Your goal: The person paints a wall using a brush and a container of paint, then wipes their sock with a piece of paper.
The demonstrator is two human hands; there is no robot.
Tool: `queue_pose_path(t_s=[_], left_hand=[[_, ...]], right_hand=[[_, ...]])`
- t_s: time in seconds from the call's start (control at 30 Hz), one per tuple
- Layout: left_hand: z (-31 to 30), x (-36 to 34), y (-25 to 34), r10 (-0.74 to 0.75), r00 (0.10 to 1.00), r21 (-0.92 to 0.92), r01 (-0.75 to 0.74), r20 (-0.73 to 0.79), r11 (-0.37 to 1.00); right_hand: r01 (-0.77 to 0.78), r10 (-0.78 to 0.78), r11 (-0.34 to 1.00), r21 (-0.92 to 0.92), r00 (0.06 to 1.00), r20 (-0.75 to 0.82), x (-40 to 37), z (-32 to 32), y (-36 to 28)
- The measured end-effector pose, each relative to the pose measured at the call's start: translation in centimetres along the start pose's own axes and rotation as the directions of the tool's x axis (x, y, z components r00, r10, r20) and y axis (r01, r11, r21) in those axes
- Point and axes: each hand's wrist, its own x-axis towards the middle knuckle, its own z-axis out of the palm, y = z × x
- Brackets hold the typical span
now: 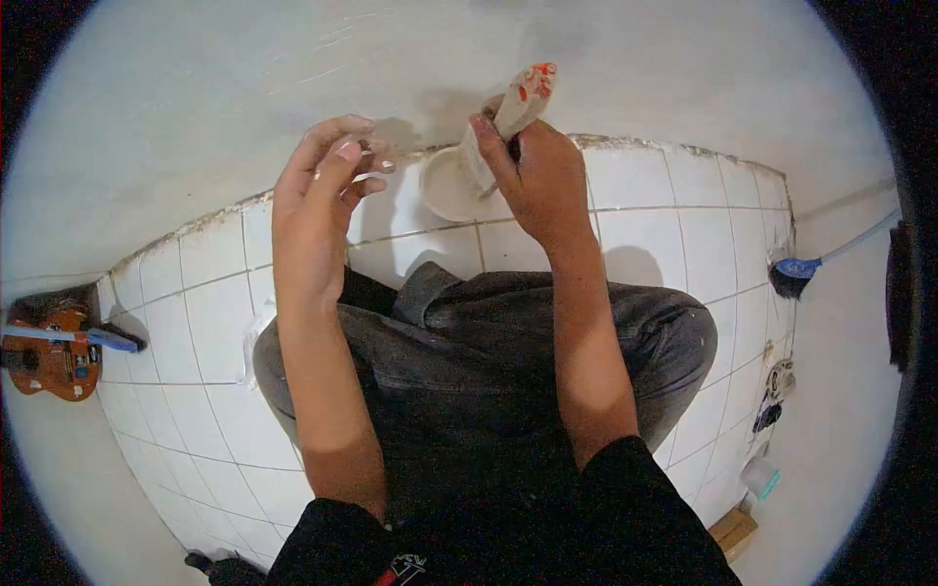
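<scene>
My right hand [545,181] is wrapped round the handle of a paintbrush [529,100], a pale, worn tool with red patches at its top end. Its lower end points down into a round white tub [437,195] on the tiles by the wall, and the bristles are hidden there. To the left of the tub, my left hand [318,186] is raised in the air. Its fingers are loosely curled and apart, with white smears on the fingertips, and no object shows in it.
A pale wall [225,107] rises behind the white tiled floor [645,181]. On the left are an orange-brown guitar [68,369] and a blue brush head [117,340]. A blue broom [796,269], a light cup [758,478] and a cardboard box [734,533] are along the right.
</scene>
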Motion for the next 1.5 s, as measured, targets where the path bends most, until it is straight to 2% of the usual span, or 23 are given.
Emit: queue_pose_path(t_s=[0.2,0.33,0.37,0.43,0.47,0.53,0.57,0.63,0.67,0.77,0.8,0.87,0.93,1.0,1.03,1.07,1.13,1.17,1.2,1.27,1.33,1.43,1.5], left_hand=[[-0.5,-0.1,0.4,0.033,0.999,0.029,-0.032,-0.034,0.999],[-0.9,-0.1,0.5,0.026,0.999,0.010,-0.025,-0.046,1.000],[-1.0,0.0,0.5,0.034,0.999,0.007,-0.034,-0.043,0.999],[-1.3,0.1,0.2,0.020,0.999,0.003,-0.020,-0.035,1.000],[-1.2,0.1,0.1,0.036,0.999,-0.001,-0.036,-0.024,0.999],[-0.9,0.1,-0.1,0.015,0.995,0.033,-0.011,-0.102,0.999],[-0.9,0.2,-0.1,0.004,0.995,0.045,0.001,-0.098,0.999],[-0.9,0.4,-0.4,-0.002,0.997,0.055,0.007,-0.073,0.998],[-0.8,0.5,-0.6,-0.033,0.996,0.073,0.039,-0.078,0.997],[-0.6,0.7,-1.1,-0.028,0.997,0.094,0.036,-0.077,0.995],[-0.4,0.7,-1.2,-0.014,0.998,0.098,0.020,-0.063,0.995],[-0.3,0.8,-1.3,-0.047,0.997,0.097,0.052,-0.055,0.994],[-0.4,0.9,-1.7,-0.035,0.999,0.101,0.038,-0.031,0.994],[-0.3,0.9,-1.8,-0.038,0.998,0.140,0.045,-0.052,0.989],[-0.3,0.9,-1.8,-0.035,0.998,0.147,0.041,-0.044,0.988],[-0.3,0.8,-1.8,-0.032,0.999,0.155,0.039,-0.044,0.987],[-0.2,0.8,-2.0,-0.029,0.999,0.170,0.035,-0.037,0.985],[-0.2,0.8,-2.1,-0.032,0.999,0.177,0.038,-0.037,0.984],[-0.2,0.8,-2.2,-0.034,0.999,0.184,0.041,-0.038,0.982],[-0.2,0.9,-2.5,-0.033,0.999,0.198,0.038,-0.029,0.979],[-0.2,1.1,-2.7,-0.034,0.999,0.212,0.039,-0.030,0.976],[0.0,1.0,-2.7,-0.040,0.999,0.228,0.043,-0.019,0.973],[0.1,1.0,-2.8,-0.030,0.999,0.238,0.033,-0.016,0.971]], right_hand=[[-0.057,0.060,0.998,-0.031,0.992,0.110,-0.2,0.3,-0.8],[-0.076,0.076,0.997,0.012,0.995,0.059,-0.1,-0.4,-0.8],[-0.102,0.115,0.973,0.208,0.992,-0.049,0.2,-0.9,-0.9],[-0.083,0.231,0.822,0.563,0.953,-0.197,0.7,-1.7,-0.3],[-0.136,0.306,0.728,0.672,0.942,-0.141,0.7,-2.4,0.7],[-0.201,0.503,0.513,0.835,0.858,-0.103,0.9,-4.5,0.3],[-0.170,0.494,0.527,0.833,0.859,-0.137,0.9,-5.3,0.7],[-0.141,0.577,0.300,0.943,0.814,-0.062,1.0,-6.4,2.0],[-0.109,0.569,0.312,0.944,0.817,-0.094,1.0,-7.1,2.3],[0.045,0.574,0.013,0.999,0.817,-0.044,1.3,-9.1,1.1],[0.066,0.572,0.014,0.998,0.818,-0.062,1.1,-9.8,1.7],[0.090,0.208,-0.247,0.965,0.977,-0.038,0.2,-11.0,3.3],[0.137,0.306,-0.217,0.966,0.950,-0.066,0.0,-12.3,0.8],[0.198,0.478,-0.184,0.963,0.874,-0.088,-0.2,-13.0,-0.4],[0.191,0.241,-0.310,0.931,0.963,-0.117,-0.7,-13.3,1.3],[0.121,-0.012,-0.416,0.901,0.990,-0.139,-1.2,-13.5,3.0],[0.039,0.202,0.078,0.996,0.978,-0.054,-1.3,-14.7,1.7],[-0.031,0.258,0.158,0.987,0.966,-0.010,-1.2,-15.4,1.0],[-0.024,0.260,0.155,0.988,0.965,-0.018,-1.0,-15.7,0.4],[-0.167,0.312,0.496,0.852,0.950,0.005,-0.5,-15.9,-0.3],[-0.140,0.247,0.501,0.854,0.969,0.014,-0.6,-15.9,0.6],[0.035,0.010,0.408,0.912,0.999,-0.043,-0.9,-15.9,1.5],[0.058,-0.017,0.441,0.895,0.998,-0.056,-0.9,-15.9,1.6]])
